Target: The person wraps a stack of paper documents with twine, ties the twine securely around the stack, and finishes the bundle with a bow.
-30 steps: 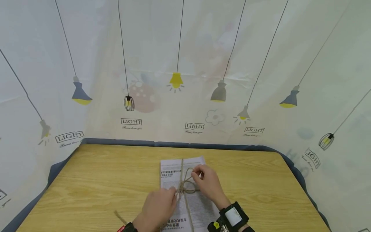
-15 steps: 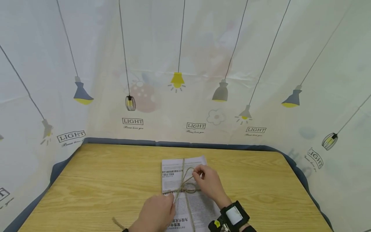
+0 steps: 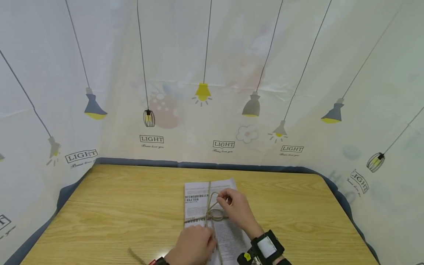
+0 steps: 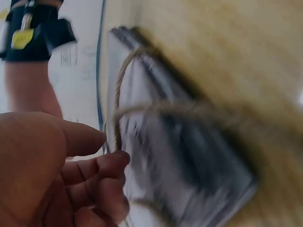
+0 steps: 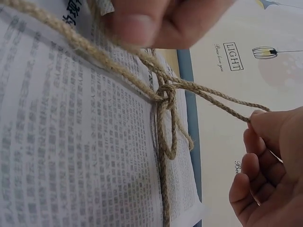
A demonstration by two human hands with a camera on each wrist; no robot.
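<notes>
Left hand: left hand (image 3: 193, 246) at the near edge of the stack, fingers curled, pinching a strand of the twine (image 3: 212, 212); the right wrist view shows the pinch just where two strands run in from the knot.
Loose end: a frayed tail of twine (image 3: 134, 254) lies on the table (image 3: 116, 206) to the left of that hand.
Right hand: right hand (image 3: 236, 209) a little farther out, right of the knot, thumb and forefinger gripping the upper loop.
Stack: bundle of printed sheets (image 3: 198, 198) lies flat at table centre, long axis running away from the person; twine crosses it lengthwise and crosswise.
Knot: sits on top of the stack, between the two hands, nearer the right hand; the left hand's strand leads back toward the person.
Change: against the earlier head frames, the left hand has drawn back toward the near edge and slid right over the stack; the right hand holds about the same spot.
Backdrop: lamp-print curtain (image 3: 212, 92) behind the table.
</notes>
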